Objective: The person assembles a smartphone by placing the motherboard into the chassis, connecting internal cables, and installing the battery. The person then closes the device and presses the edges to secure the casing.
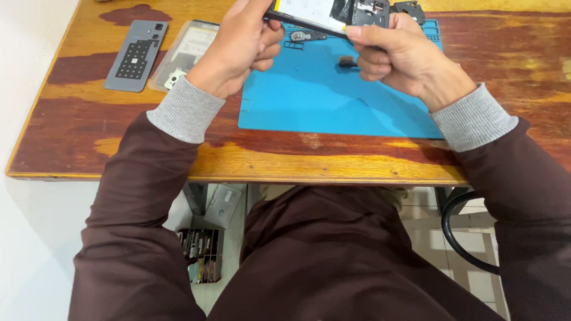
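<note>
Both hands are up at the top of the shot holding an opened-up phone (pixel 330 15) with its back off, so you can see the white battery and the dark circuit board bits inside. It's held in the air, tilted, above the far end of the blue work mat (pixel 321 95), not resting on anything. The top edge of the phone runs out of the frame, so I can't see all of it.

The left hand (pixel 238 50) is wrapped around the phone's left end, fingers curled in and closed on it. The right hand (pixel 398 56) pinches the right end, thumb on the near edge and fingers tucked under, also closed tight on the phone.

Under the hands, on the mat, there's a small dark part (pixel 347 60) and another small grey piece (pixel 300 35) near the mat's far side. A black bit (pixel 410 9) sits at the far right corner of the mat, half hidden by the right hand.

Off to the left on the wooden table (pixel 297 157) lies a grey back cover (pixel 135 56) with a dark patch on it, and just beside it a clear phone case (pixel 181 50), partly behind the left wrist.

Below the table edge there's a small rack of tools (pixel 202 252) on the floor, and a black cable loop (pixel 455 235) on the right.
</note>
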